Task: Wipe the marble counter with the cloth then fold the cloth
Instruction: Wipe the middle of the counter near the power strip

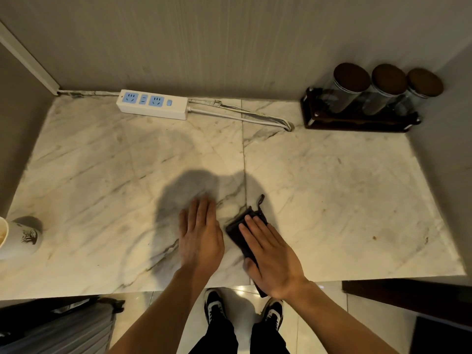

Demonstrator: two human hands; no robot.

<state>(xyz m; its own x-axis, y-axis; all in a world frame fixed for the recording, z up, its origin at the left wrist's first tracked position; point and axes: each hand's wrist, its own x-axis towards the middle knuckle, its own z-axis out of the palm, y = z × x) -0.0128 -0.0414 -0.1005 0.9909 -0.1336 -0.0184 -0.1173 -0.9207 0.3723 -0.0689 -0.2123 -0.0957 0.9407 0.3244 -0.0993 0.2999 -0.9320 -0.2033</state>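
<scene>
The cloth [242, 233], dark and already folded down to a narrow strip, lies near the counter's front edge at about 5 o'clock from the slab's centre, its near end hanging just over the lip. I judge it light, soft and limp, likely to bunch or slide on polished stone, so I would pin it flat and take it by a corner or by the small loop sticking out at its far end. Going left to right: a white paper cup [19, 238] stands at 9 o'clock by the left edge; my left hand [200, 236] is spread open, palm down, grasping nothing, and too blurred for me to say whether it touches the stone just left of the cloth; my right hand [270, 256] presses flat on the cloth, fingers extended, not clenched. The marble counter [344, 187] looks smooth, veined, with a seam down the middle and faint specks toward 3 o'clock. At 11 o'clock a power strip [153, 104] lies against the wall; at 1 o'clock three jars sit in a dark rack [357, 122].
</scene>
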